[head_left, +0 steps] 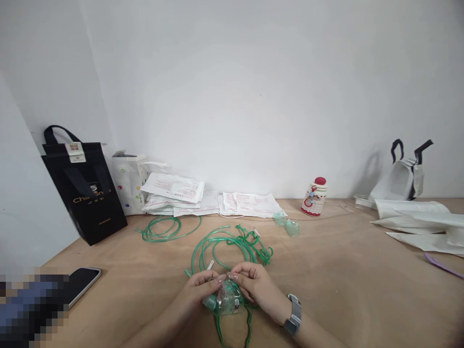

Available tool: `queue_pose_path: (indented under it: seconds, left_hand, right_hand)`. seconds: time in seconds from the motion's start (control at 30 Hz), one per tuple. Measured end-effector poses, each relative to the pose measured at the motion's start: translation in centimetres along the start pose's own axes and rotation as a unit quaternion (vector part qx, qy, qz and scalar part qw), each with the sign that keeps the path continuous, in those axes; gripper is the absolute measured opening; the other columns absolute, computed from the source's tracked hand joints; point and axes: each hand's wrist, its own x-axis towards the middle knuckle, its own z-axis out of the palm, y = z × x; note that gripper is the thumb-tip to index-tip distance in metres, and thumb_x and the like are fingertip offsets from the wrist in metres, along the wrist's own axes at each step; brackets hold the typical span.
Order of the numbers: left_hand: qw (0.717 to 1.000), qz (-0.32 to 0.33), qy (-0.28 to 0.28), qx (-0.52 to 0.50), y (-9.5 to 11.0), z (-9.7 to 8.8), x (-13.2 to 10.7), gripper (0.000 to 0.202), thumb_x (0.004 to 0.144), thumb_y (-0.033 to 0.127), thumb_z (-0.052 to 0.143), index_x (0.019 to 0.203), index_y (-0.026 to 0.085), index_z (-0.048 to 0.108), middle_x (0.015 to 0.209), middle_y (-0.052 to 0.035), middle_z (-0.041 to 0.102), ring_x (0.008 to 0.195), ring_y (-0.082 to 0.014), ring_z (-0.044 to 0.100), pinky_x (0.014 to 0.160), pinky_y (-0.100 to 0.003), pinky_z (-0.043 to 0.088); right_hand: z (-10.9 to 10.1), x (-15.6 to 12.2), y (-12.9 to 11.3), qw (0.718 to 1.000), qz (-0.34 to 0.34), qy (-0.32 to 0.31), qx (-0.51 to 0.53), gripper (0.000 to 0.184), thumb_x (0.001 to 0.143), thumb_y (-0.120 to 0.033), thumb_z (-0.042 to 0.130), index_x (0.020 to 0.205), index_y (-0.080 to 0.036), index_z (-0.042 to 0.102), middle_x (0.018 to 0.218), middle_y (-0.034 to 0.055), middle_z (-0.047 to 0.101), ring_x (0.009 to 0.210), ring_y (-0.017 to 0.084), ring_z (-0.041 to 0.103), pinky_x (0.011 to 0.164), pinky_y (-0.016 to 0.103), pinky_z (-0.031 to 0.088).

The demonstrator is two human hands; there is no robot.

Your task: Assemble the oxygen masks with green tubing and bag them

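Both my hands meet low in the middle of the wooden table. My left hand and my right hand are closed with pinching fingers on a clear green plastic mask. Green tubing coils just beyond the hands and trails from the mask toward me. My right wrist wears a metal watch.
A second tubing coil and a small green connector piece lie further back. White packets are stacked by the wall, with a black gift bag and spotted bag left, a phone, a red-capped bottle, white bags right.
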Motion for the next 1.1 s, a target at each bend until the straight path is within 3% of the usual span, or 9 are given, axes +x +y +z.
queue_pose_path:
  seconds: [0.47,0.63,0.73,0.8,0.97,1.1]
  left_hand:
    - [0.999,-0.021,0.008,0.027,0.2,0.1,0.0,0.03,0.058,0.039,0.071,0.053,0.012,0.057,0.046,0.0007,0.053,0.042,-0.0075,0.041,0.045,-0.02,0.024]
    - [1.0,-0.006,0.015,0.013,0.2,0.2,0.0,0.028,0.061,0.036,0.069,0.053,0.012,0.058,0.048,0.0012,0.053,0.045,-0.0078,0.041,0.048,-0.021,0.026]
    - [0.999,0.002,0.044,-0.007,0.4,0.4,-0.1,0.028,0.057,0.038,0.071,0.053,0.013,0.059,0.05,0.0012,0.054,0.048,-0.0085,0.043,0.05,-0.021,0.028]
    - [0.998,0.007,0.063,-0.011,0.5,0.5,0.0,0.03,0.057,0.041,0.07,0.054,0.013,0.061,0.049,0.0013,0.054,0.048,-0.0092,0.044,0.05,-0.021,0.029]
    - [0.998,0.0,0.037,0.058,0.5,0.2,0.2,0.039,0.063,0.049,0.062,0.046,0.014,0.06,0.039,0.0016,0.051,0.04,-0.0081,0.04,0.044,-0.021,0.024]
    - [0.996,-0.037,0.015,0.08,1.0,0.3,0.0,0.04,0.058,0.051,0.064,0.045,0.013,0.06,0.037,0.0017,0.051,0.037,-0.0077,0.039,0.042,-0.021,0.023]
  right_hand:
    - [0.3,-0.2,0.2,1.0,0.0,-0.007,0.015,0.036,0.057,-0.049,0.067,0.064,-0.015,0.056,0.033,-0.0105,0.039,0.028,0.003,0.026,0.033,0.018,0.015]
    - [0.3,-0.4,0.3,0.998,-0.024,0.022,-0.049,0.036,0.066,-0.052,0.058,0.062,-0.016,0.057,0.039,-0.0077,0.039,0.033,0.005,0.031,0.036,0.02,0.022]
    - [0.3,-0.8,-0.3,0.979,-0.127,0.037,-0.153,0.032,0.075,-0.045,0.052,0.063,-0.016,0.061,0.059,-0.0001,0.051,0.057,0.011,0.048,0.052,0.023,0.036]
    - [0.3,-1.3,-0.9,0.962,-0.167,0.027,-0.216,0.023,0.073,-0.04,0.057,0.073,-0.019,0.064,0.074,0.0026,0.056,0.072,0.015,0.05,0.062,0.024,0.037]
    - [0.4,-2.2,-1.7,0.936,-0.163,-0.036,-0.311,0.02,0.073,-0.038,0.058,0.081,-0.02,0.055,0.074,0.0004,0.056,0.068,0.014,0.048,0.059,0.023,0.036]
    - [0.4,-2.5,-2.1,0.89,-0.185,-0.076,-0.41,0.023,0.077,-0.043,0.051,0.077,-0.02,0.05,0.069,-0.0007,0.054,0.061,0.012,0.046,0.054,0.022,0.032]
